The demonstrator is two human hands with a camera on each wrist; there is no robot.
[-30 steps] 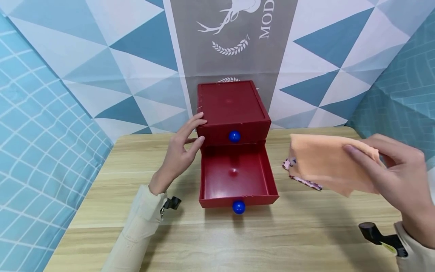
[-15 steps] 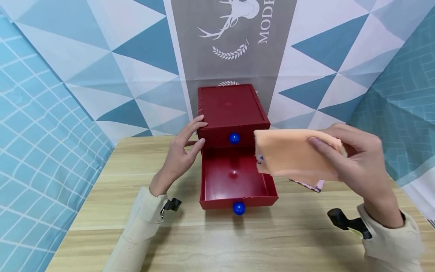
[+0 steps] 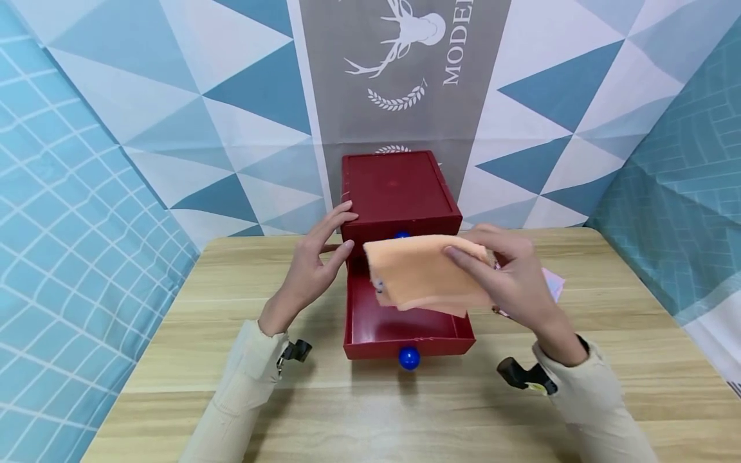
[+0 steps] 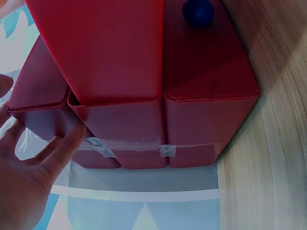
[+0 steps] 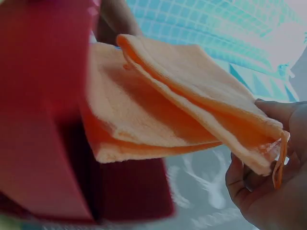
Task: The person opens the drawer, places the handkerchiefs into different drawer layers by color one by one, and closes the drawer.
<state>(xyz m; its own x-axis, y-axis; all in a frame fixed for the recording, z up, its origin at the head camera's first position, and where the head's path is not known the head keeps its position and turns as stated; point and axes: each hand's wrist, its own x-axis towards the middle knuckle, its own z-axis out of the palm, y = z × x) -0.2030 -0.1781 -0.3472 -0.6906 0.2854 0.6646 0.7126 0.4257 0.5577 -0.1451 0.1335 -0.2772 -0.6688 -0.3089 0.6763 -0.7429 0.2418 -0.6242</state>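
Observation:
A dark red chest of drawers (image 3: 399, 186) with blue knobs stands at the table's back. Its middle drawer (image 3: 370, 350) is pulled out, and a bare inner floor shows where the cloth does not cover it. My left hand (image 3: 309, 260) rests its outstretched fingers on the chest's upper left side; the left wrist view shows those fingers (image 4: 67, 146) against the top unit. Between thumb and fingers, my right hand (image 3: 515, 276) pinches a folded peach-orange towel (image 3: 417, 273) with a small hanging loop. The towel hangs over the pulled-out drawer and covers much of the upper knob.
A pink patterned flat item (image 3: 554, 283) lies on the wooden table (image 3: 405, 411) right of the chest, partly hidden behind my right hand. Behind the chest rises a patterned cloth backdrop (image 3: 255, 116) with a deer print. Blue patterned cloths hang at both sides.
My right hand has carried the towel leftward from the table's right side to above the pulled-out drawer. The left hand keeps its place on the chest.

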